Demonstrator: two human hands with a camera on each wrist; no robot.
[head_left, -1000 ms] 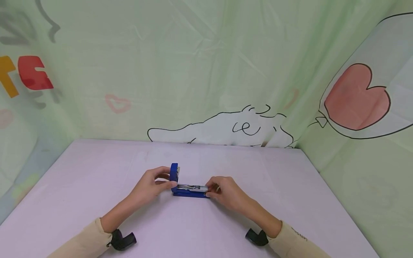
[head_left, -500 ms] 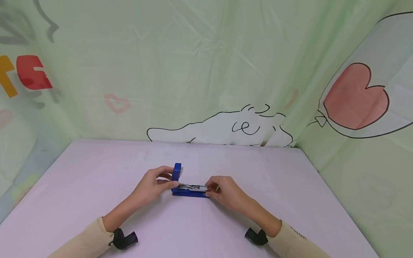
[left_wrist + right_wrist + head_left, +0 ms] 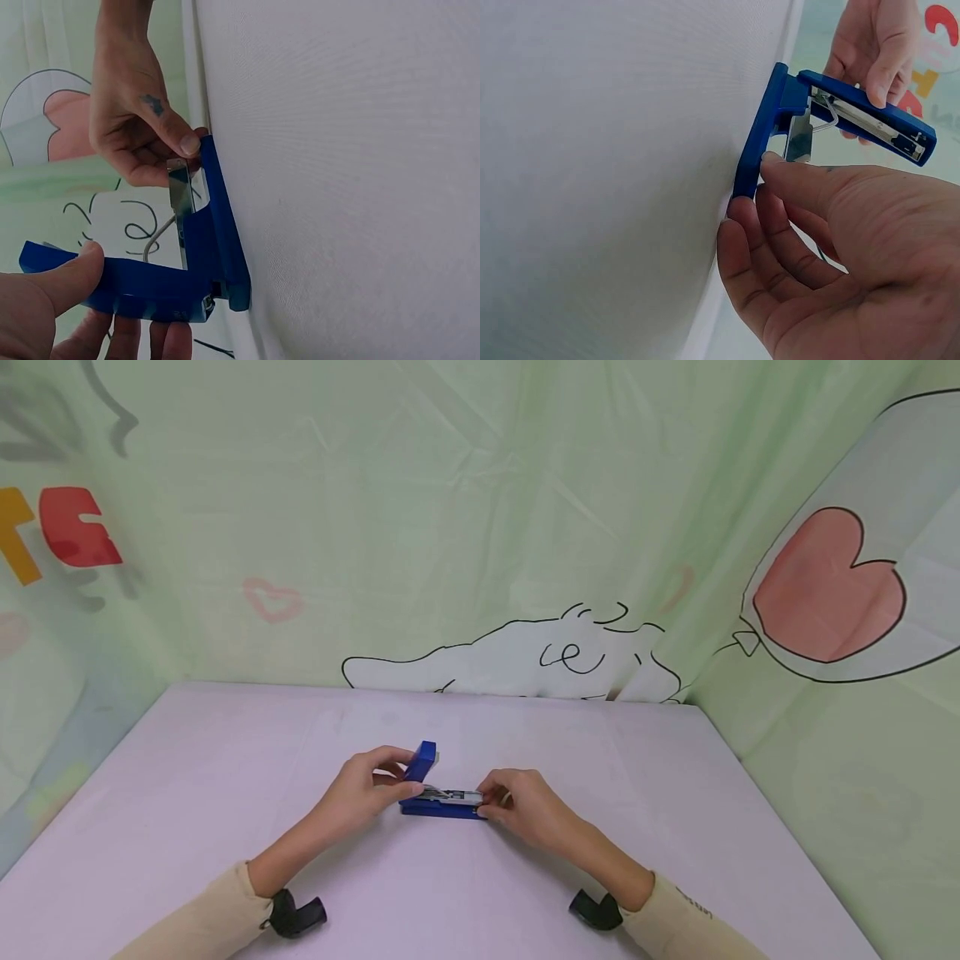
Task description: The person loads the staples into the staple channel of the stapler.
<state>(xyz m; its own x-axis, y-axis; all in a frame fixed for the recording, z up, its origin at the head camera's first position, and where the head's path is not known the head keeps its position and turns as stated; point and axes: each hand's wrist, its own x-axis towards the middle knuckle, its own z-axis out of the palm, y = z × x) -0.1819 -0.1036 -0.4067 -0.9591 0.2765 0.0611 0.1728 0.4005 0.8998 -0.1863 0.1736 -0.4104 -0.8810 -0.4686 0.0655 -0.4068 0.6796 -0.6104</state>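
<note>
A blue stapler (image 3: 442,810) sits on the table with its top cover (image 3: 142,285) swung up from the base, baring the metal staple channel (image 3: 800,136) inside. A thin bent metal rod (image 3: 831,112) links cover and channel. My left hand (image 3: 375,783) grips the raised cover, thumb on one side and fingers on the other. At the opposite end, my right hand (image 3: 517,802) pinches the front of the base (image 3: 756,142) between thumb and fingers. In the head view the right fingertips hide that front end.
A pale lilac cloth covers the table (image 3: 465,893). Behind it hangs a green printed curtain (image 3: 375,527), which also runs along both sides. Black devices (image 3: 296,917) are strapped at both wrists over beige sleeves.
My left hand has moved right, tilting the stapler's cover from upright down toward the base. The right hand keeps its hold at the front end and has barely moved.
</note>
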